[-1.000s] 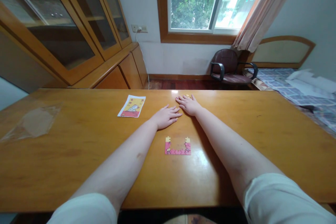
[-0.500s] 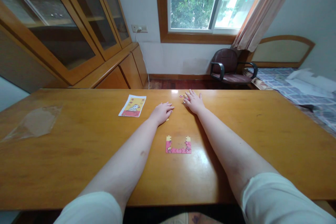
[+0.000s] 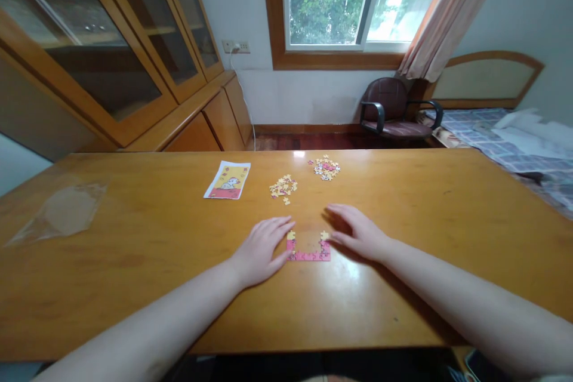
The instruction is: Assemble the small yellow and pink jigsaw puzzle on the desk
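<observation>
Pulled in since the earlier frames: left hand (image 3: 259,250) and right hand (image 3: 360,236), off the far end of the worktop (image 3: 134,292) and down to the part-built puzzle (image 3: 308,256), uncovering two loose heaps. Left hand: open and flat, fingertips touching the puzzle's left upright. Right hand: open too, fingers spread, thumb just beside the right upright, contact not certain. Nothing gripped in either. Puzzle location: near centre of worktop, between the hands. Progress, judging from layout: pink bottom row joined, one yellow-tipped stub rising at each end, so a shallow U, with middle and top unfilled. Unplaced: yellowish heap (image 3: 283,187) and pink-mixed heap (image 3: 326,168), both farther out, well apart from the U. Looks early, with most pieces loose. Left of the heaps, reference card (image 3: 227,180): cartoon figure on yellow over a red band, any lettering too small to read. Far left, clear plastic bag (image 3: 58,213), no label visible. No brand readable anywhere.
</observation>
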The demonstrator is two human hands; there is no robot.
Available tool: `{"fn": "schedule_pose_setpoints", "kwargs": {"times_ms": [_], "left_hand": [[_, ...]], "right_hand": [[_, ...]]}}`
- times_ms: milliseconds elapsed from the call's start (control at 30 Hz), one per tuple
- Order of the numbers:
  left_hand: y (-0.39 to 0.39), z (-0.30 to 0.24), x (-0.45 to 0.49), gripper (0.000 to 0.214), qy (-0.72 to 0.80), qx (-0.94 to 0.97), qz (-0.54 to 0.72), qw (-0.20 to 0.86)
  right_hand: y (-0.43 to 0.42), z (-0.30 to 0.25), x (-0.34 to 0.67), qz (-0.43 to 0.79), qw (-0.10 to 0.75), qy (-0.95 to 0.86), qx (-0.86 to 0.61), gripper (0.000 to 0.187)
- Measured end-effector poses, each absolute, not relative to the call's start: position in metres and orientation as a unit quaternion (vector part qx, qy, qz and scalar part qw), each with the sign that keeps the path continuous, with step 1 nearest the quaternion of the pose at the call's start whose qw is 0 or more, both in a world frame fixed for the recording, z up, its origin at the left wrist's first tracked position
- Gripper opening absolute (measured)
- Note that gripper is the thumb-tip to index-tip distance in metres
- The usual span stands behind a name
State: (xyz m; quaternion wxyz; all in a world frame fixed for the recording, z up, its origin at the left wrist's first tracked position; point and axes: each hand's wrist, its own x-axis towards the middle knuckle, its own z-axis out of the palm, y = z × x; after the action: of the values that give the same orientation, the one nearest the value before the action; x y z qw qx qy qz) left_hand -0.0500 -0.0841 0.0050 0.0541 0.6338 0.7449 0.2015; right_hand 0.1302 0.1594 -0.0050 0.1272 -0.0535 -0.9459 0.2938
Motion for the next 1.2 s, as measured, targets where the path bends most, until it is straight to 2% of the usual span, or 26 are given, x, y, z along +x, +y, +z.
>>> {"fn": "schedule_pose_setpoints", "kwargs": {"times_ms": [167,300,633,867,1200], "left_hand": [[-0.089,0.004,-0.039,0.063,0.792,0.581,0.172,0.077],[-0.068,0.004,-0.046,0.049,0.803,0.563,0.182,0.072],[-0.007,0.004,-0.056,0.031,0.806,0.562,0.184,0.027],[0.008,0.0,-0.058,0.046,0.807,0.565,0.168,0.017],[0.011,-0.001,-0.057,0.042,0.797,0.575,0.182,0.032]], "right_hand": [[0.117,0.007,0.16,0.226,0.088,-0.967,-0.074,0.073],[0.124,0.009,0.139,0.187,0.075,-0.978,-0.06,0.056],[0.207,0.001,0.113,0.154,0.089,-0.982,-0.068,0.056],[0.226,-0.002,0.119,0.153,0.094,-0.98,-0.084,0.055],[0.227,-0.003,0.129,0.166,0.097,-0.977,-0.092,0.052]]}}
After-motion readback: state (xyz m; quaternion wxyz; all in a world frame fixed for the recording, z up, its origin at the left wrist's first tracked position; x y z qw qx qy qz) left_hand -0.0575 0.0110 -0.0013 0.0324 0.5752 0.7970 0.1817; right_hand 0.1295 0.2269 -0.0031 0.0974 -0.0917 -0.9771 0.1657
